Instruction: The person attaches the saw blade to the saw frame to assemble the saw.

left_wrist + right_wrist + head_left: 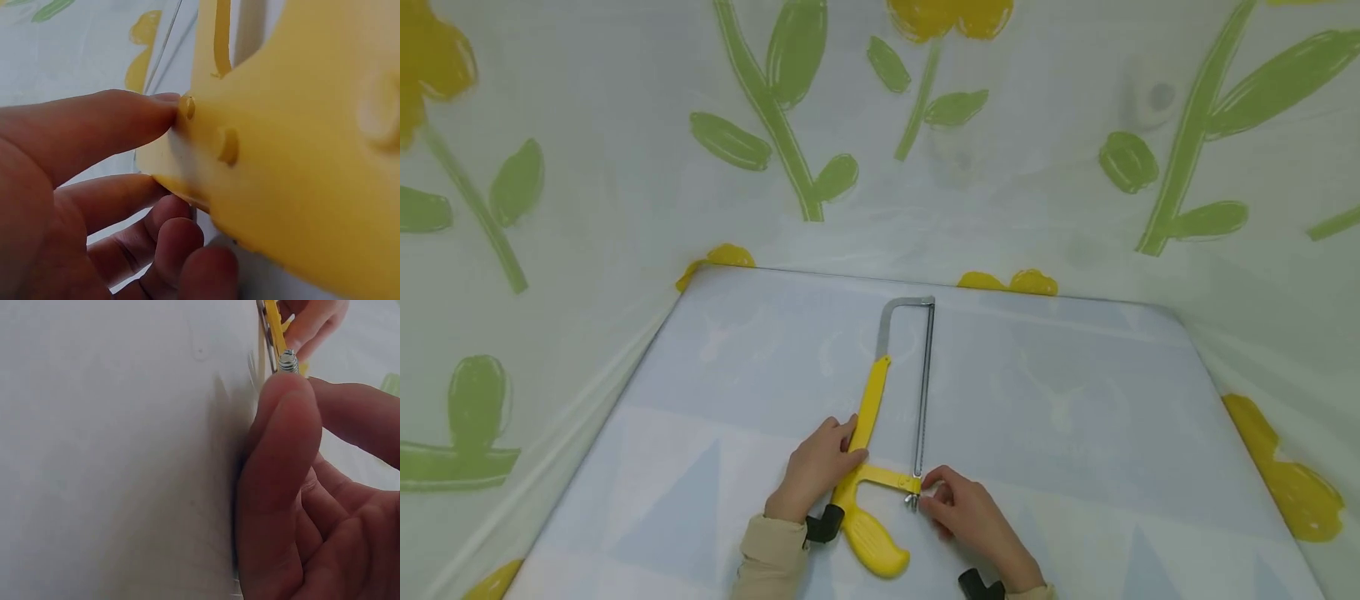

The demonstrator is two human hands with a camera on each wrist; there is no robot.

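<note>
A hacksaw [870,400] with a yellow handle and a grey metal front bow lies on the table, its blade [925,392] along the right side. My left hand [818,467] pinches the yellow frame just above the handle; in the left wrist view the thumb [94,125] is on one face and fingers are at the edge. Beside the wing nut [912,502] at the blade's near end is my right hand [966,512], fingers loosely bent. In the right wrist view, the threaded screw [289,361] shows just past a fingertip; whether they touch is hard to tell.
The pale table [1075,433] has faint blue triangle patterns. Behind and at the sides hangs a white sheet [625,150] printed with green leaves and yellow flowers. Black wrist mounts [826,523] show at both cuffs.
</note>
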